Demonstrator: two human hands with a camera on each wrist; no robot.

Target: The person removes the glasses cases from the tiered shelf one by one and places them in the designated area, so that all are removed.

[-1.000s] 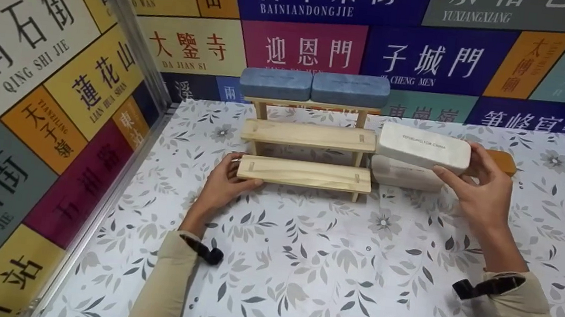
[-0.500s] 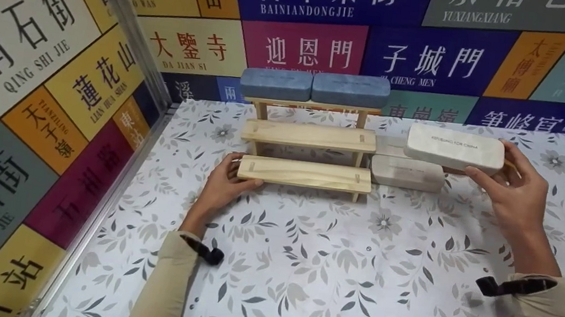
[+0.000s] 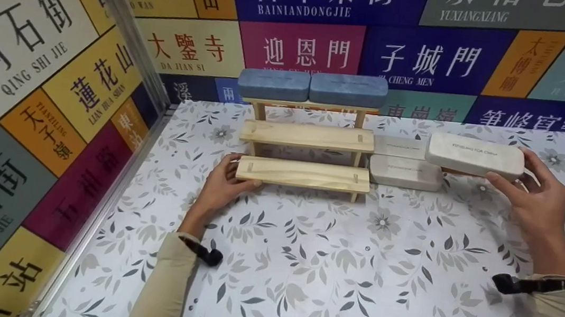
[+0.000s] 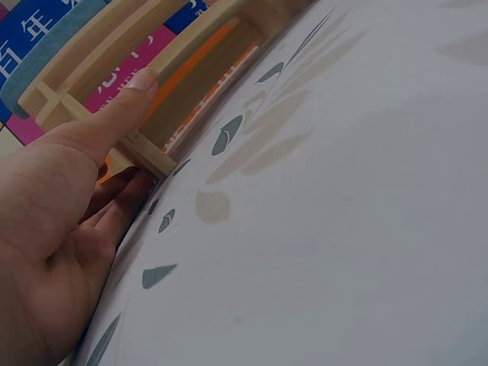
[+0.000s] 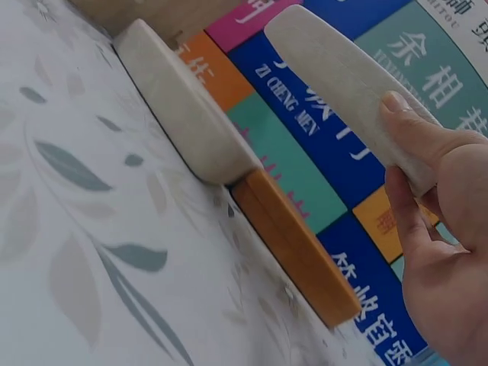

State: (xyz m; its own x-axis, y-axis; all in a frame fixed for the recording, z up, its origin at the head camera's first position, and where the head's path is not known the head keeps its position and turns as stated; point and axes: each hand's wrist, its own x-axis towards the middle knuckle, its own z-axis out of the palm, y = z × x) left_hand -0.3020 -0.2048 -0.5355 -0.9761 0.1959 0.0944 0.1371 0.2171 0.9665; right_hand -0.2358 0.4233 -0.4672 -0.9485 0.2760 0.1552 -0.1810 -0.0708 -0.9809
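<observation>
Raised above the table at the right, a white glasses case (image 3: 474, 155) with printed lettering is pinched at its right end by my right hand (image 3: 543, 201). The right wrist view shows the thumb (image 5: 415, 126) on one face of it. My left hand (image 3: 224, 184) grips the left end of the lowest board of a wooden stepped rack (image 3: 302, 174), thumb on the front edge. Two blue glasses cases (image 3: 273, 83) lie end to end on the top board; the two lower boards are bare.
Right of the rack lie a pinkish-white case (image 3: 406, 173) and a whiter case (image 3: 398, 146) behind it. An orange case (image 5: 297, 248) adjoins a white one in the right wrist view; the held case mostly hides it in the head view. Sign-printed panels (image 3: 300, 49) enclose the back and left.
My right hand has carried the white case rightward, away from the rack, uncovering the whiter case behind and covering the orange one. My left hand has stayed on the rack.
</observation>
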